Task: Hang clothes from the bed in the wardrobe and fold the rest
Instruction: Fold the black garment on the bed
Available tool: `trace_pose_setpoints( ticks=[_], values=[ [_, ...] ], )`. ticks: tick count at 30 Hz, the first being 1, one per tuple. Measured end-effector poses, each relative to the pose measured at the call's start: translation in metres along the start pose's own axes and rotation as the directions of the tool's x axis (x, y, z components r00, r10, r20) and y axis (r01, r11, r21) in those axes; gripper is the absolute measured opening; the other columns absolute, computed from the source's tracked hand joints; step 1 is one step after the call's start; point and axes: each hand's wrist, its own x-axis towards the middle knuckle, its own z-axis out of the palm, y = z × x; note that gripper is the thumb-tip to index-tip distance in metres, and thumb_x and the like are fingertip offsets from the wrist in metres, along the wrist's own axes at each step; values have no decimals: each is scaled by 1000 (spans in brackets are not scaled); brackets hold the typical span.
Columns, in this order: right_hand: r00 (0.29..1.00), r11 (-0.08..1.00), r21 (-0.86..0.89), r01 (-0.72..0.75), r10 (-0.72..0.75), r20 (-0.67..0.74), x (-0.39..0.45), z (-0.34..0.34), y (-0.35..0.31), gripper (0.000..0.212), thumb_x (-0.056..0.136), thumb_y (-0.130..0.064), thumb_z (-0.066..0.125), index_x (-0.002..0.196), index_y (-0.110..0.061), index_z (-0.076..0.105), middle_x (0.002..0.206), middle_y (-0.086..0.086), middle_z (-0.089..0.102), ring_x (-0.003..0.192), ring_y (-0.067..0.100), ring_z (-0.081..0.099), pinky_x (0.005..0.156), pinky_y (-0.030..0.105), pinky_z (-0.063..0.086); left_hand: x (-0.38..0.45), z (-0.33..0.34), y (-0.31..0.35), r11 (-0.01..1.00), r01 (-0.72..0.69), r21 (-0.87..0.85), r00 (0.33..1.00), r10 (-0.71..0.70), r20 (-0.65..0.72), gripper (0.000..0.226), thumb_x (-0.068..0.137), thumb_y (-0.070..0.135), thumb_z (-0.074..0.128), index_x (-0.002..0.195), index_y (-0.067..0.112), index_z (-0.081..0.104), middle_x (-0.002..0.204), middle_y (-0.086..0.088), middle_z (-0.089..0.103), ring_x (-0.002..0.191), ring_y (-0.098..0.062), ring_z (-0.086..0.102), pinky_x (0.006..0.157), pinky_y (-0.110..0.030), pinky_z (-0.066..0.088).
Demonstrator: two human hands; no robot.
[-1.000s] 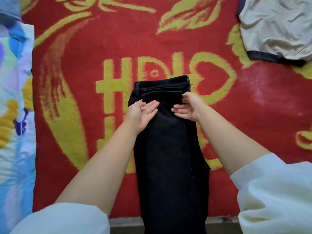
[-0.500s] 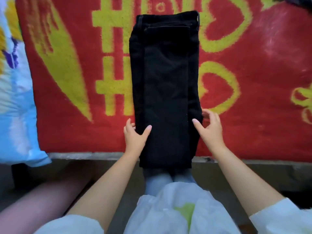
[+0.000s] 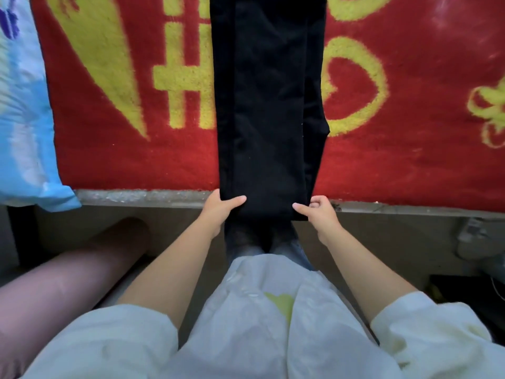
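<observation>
Black trousers (image 3: 266, 105) lie folded lengthwise on the red and yellow blanket (image 3: 123, 154) of the bed, legs pointing toward me and hanging a little over the bed's edge. My left hand (image 3: 220, 207) grips the left corner of the leg ends, thumb on top. My right hand (image 3: 317, 210) pinches the right corner, thumb on the fabric. The waistband is out of view at the top.
A blue patterned pillow (image 3: 24, 132) lies at the left of the bed. The grey bed edge (image 3: 142, 195) runs across the middle. A pink roll (image 3: 62, 280) lies on the floor at the lower left. Dark items (image 3: 470, 291) sit low on the right.
Both hands slid down the trousers from the waistband to the leg ends at the bed's edge and took hold of the corners. The view tilted downward.
</observation>
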Motion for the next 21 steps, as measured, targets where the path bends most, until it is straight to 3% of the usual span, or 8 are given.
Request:
trace_pose_setpoints(
  ticks=[4, 7, 9, 11, 13, 15, 18, 21],
  values=[
    [985, 998, 54, -21, 11, 173, -11, -14, -21, 19, 80, -3, 66, 92, -13, 54, 110, 11, 64, 98, 27, 62, 93, 42, 48, -7, -6, 9, 998, 45, 35, 999, -46, 28, 44, 82, 13, 67, 120, 11, 46, 125, -8, 57, 104, -23, 57, 88, -34, 46],
    [984, 987, 148, 62, -85, 157, -32, -22, -50, 18, 83, -2, 63, 94, -10, 51, 114, 16, 59, 90, 22, 61, 80, 38, 51, -21, -9, 27, 995, -99, 10, 992, 99, -78, 68, 83, 16, 67, 140, 18, 29, 135, -7, 45, 120, -21, 47, 103, -38, 39],
    [982, 955, 268, 130, -162, 101, -46, -27, -76, 32, 83, -2, 62, 110, -10, 47, 114, 13, 57, 88, 21, 61, 77, 36, 52, -36, -10, 50, 968, -191, -164, 980, 177, -92, 69, 86, 13, 62, 142, 25, 24, 132, -6, 47, 111, -20, 53, 96, -37, 45],
    [965, 902, 388, 187, -243, 99, -56, -31, -105, 40, 84, -2, 61, 116, -21, 45, 110, 5, 57, 88, 19, 60, 74, 34, 52, -52, -10, 80, 931, -225, -288, 974, 218, -57, 49, 90, 10, 54, 132, 29, 36, 113, -1, 53, 89, -14, 57, 72, -28, 53],
    [951, 869, 452, 204, -286, 120, -63, -30, -136, 23, 86, -4, 58, 99, -23, 56, 100, 0, 58, 83, 16, 58, 62, 25, 51, -61, -9, 112, 911, -220, -348, 975, 218, -47, 22, 92, 10, 49, 106, 25, 54, 97, 1, 54, 78, -11, 54, 54, -21, 52],
    [962, 835, 520, 179, -259, 85, -65, -27, -169, 13, 86, -6, 56, 78, -16, 60, 73, -1, 62, 67, 14, 54, 47, 17, 46, -63, -9, 145, 874, -187, -449, 981, 192, -35, 14, 91, 13, 49, 84, 18, 60, 90, -2, 54, 72, -12, 52, 45, -16, 48],
    [971, 706, 688, 167, -238, 9, -58, -20, -219, 22, 89, -10, 50, 68, -8, 53, 48, 3, 53, 57, 15, 52, 46, 19, 49, -56, -9, 198, 757, -152, -636, 982, 188, -10, 15, 89, 14, 51, 76, 7, 54, 81, -7, 52, 69, -16, 53, 43, -16, 47],
    [921, 618, 746, 248, -390, 18, -43, -15, -266, 24, 93, -22, 45, 77, -7, 54, 69, 9, 52, 71, 20, 57, 66, 26, 52, -39, -6, 248, 628, -200, -752, 948, 318, 14, 15, 92, 17, 49, 88, 3, 51, 93, -12, 54, 84, -23, 57, 62, -25, 56]
  ],
)
